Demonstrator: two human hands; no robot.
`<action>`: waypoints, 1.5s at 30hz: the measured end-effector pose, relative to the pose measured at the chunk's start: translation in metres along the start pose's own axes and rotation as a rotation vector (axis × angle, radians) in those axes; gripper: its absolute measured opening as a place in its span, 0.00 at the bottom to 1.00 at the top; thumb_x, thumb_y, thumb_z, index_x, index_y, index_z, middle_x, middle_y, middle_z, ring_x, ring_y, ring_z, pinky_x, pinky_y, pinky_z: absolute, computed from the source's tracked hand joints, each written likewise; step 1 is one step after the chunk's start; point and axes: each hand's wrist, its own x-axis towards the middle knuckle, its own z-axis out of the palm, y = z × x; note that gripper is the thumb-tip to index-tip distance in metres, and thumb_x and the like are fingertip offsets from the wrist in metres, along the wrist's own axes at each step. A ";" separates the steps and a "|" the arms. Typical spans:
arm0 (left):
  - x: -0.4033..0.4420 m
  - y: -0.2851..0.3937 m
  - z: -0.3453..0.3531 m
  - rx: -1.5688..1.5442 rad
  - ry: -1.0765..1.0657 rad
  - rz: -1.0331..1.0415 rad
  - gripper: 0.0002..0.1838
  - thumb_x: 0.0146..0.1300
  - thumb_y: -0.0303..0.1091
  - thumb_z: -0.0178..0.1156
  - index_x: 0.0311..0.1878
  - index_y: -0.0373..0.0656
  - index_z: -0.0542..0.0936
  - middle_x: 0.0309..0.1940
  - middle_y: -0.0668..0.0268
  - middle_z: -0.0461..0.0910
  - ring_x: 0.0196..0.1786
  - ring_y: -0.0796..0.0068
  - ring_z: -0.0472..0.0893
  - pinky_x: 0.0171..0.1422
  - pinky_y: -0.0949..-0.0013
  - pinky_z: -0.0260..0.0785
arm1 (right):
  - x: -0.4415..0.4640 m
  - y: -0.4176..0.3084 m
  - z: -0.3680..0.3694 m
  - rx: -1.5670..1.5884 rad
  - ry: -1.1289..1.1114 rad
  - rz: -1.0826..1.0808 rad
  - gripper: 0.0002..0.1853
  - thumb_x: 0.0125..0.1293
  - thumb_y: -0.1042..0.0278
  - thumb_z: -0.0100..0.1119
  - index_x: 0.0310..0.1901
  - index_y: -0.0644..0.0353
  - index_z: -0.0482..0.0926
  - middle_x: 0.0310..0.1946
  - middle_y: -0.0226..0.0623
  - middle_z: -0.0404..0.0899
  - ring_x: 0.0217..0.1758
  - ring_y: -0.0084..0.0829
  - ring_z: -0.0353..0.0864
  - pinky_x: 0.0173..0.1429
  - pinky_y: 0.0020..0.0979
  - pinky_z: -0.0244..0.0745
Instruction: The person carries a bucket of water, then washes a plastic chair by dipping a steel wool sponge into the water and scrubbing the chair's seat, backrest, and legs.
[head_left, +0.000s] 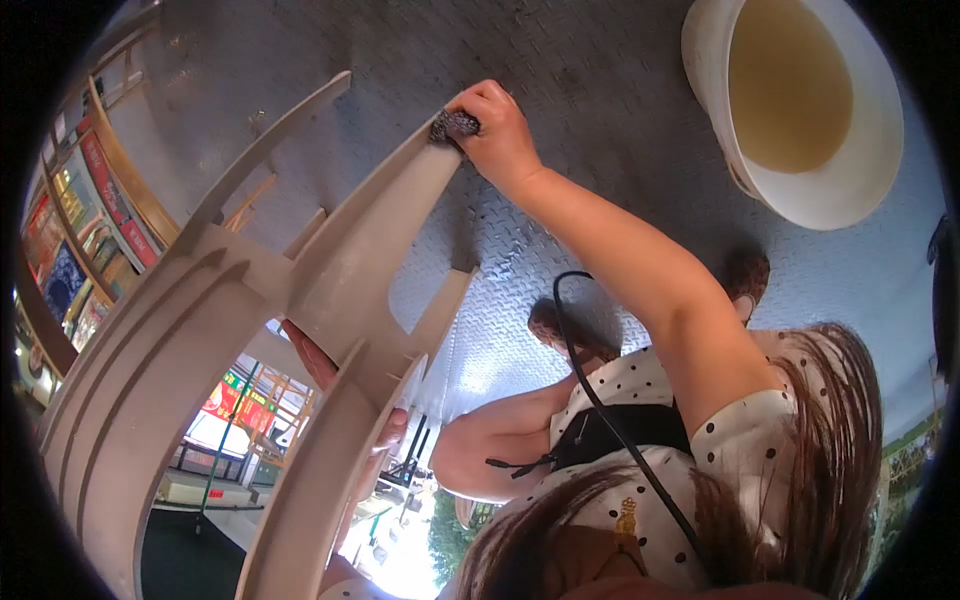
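A beige plastic chair (350, 260), tipped over with its legs pointing up and away, fills the left and middle of the view. My right hand (495, 135) is closed around a dark, shiny steel wool scrubber (455, 125). The scrubber presses against the end of one chair leg. My left hand (392, 430) grips the chair from below, near where the legs join the seat. Some of its fingers show through a gap in the plastic, and the rest is hidden behind the chair.
A white bucket (870, 190) of cloudy yellowish water stands at the upper right on the diamond-plate metal floor (600, 90). A black cable (620, 420) hangs across my lap. Shelves with colourful goods (90, 200) line the far left.
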 end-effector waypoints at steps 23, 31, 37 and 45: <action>-0.007 -0.002 -0.003 -0.009 0.017 -0.021 0.59 0.56 0.78 0.43 0.74 0.34 0.44 0.73 0.35 0.38 0.75 0.36 0.42 0.74 0.38 0.37 | 0.075 0.011 -0.004 -0.778 -0.671 -0.256 0.09 0.51 0.71 0.59 0.34 0.50 0.85 0.39 0.36 0.80 0.45 0.39 0.82 0.44 0.38 0.79; -0.006 -0.002 -0.001 -0.028 0.041 -0.012 0.60 0.55 0.78 0.43 0.75 0.35 0.44 0.73 0.36 0.38 0.75 0.36 0.41 0.74 0.38 0.38 | 0.020 0.017 0.005 -0.604 -0.360 0.029 0.08 0.49 0.70 0.62 0.33 0.53 0.85 0.36 0.38 0.79 0.41 0.43 0.82 0.42 0.41 0.78; -0.008 -0.007 -0.003 -0.093 0.026 -0.059 0.60 0.55 0.78 0.42 0.75 0.35 0.44 0.73 0.36 0.38 0.75 0.36 0.41 0.74 0.38 0.38 | -0.007 0.019 -0.021 -0.588 -0.537 0.161 0.07 0.50 0.68 0.66 0.33 0.54 0.84 0.34 0.38 0.79 0.41 0.44 0.82 0.42 0.43 0.78; 0.001 -0.001 -0.002 -0.025 0.035 -0.020 0.57 0.57 0.78 0.41 0.75 0.38 0.45 0.73 0.35 0.40 0.75 0.35 0.43 0.73 0.37 0.40 | -0.005 0.028 0.007 -0.438 -0.219 -0.147 0.10 0.53 0.71 0.67 0.39 0.53 0.82 0.44 0.31 0.76 0.50 0.41 0.75 0.48 0.39 0.77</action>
